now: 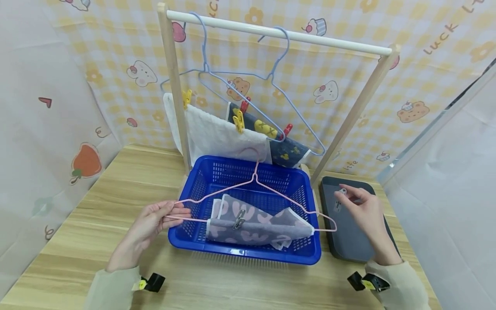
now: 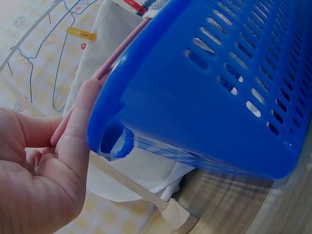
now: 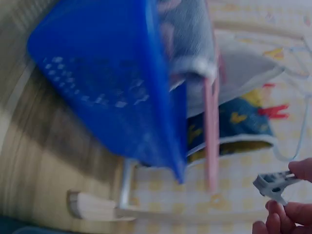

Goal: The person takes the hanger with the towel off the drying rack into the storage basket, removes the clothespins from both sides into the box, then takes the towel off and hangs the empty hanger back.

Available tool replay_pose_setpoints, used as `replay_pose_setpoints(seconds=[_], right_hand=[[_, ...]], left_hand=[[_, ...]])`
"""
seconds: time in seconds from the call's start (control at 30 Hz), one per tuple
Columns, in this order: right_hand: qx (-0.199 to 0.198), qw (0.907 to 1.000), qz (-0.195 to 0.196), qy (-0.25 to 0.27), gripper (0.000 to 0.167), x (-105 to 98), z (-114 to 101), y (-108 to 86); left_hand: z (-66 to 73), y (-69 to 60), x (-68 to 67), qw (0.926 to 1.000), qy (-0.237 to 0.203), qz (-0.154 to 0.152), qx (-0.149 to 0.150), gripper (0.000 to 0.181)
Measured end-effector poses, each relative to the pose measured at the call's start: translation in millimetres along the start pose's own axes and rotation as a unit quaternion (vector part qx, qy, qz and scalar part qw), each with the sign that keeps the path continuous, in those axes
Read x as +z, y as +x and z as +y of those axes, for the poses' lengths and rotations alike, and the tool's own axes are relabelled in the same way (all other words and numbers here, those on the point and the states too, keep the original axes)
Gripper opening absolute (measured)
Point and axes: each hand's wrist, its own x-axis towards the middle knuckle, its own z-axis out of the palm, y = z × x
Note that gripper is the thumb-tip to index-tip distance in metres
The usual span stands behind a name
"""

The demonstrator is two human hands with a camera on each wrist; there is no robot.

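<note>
My left hand (image 1: 156, 219) grips the left end of a pink clothes hanger (image 1: 228, 188) over the basket. Draped across the hanger's lower bar is a grey towel with pink shapes (image 1: 263, 226). One grey clothespin (image 1: 239, 219) is clipped on the towel's left part. To the right of the basket, my right hand (image 1: 364, 209) pinches another grey clothespin (image 3: 275, 185) between thumb and fingers, apart from the hanger. Below the hanger stands a blue basket (image 1: 244, 254); in the left wrist view its rim is close beside the left hand.
Behind the basket stands a rack with a white rail (image 1: 279, 32). Two blue hangers (image 1: 204, 43) hang there, carrying a white towel (image 1: 217, 133) with yellow clothespins and a dark patterned towel (image 1: 286, 150) with red ones. A dark grey case (image 1: 348, 245) lies at the right.
</note>
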Motion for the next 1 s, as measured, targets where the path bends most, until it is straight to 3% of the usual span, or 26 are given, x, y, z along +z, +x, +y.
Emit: replay_pose_setpoints(seconds=[0.17,0.4,0.73,1.0], right_hand=[[0.05,0.9971,-0.044,-0.036,0.039,3.7,25.0,12.5],[0.108,0.984,-0.11,-0.091,0.047,15.4,61.2,33.6],[0.165,0.9588,-0.185,-0.139,0.037,36.6,92.2,56.5],[0.194,0.9345,-0.244,-0.171,0.028,47.0,105.5,61.9]], left_hand=[[0.0,0.0,-0.6,0.9999,-0.008,-0.008,0.006,0.025],[0.2,-0.4,-0.9,0.9999,-0.011,-0.006,0.012,0.025],[-0.1,-2.4,-1.8,0.9998,-0.009,-0.01,0.012,0.026],[-0.5,-1.2,0.4,1.0,-0.004,-0.003,0.004,0.024]])
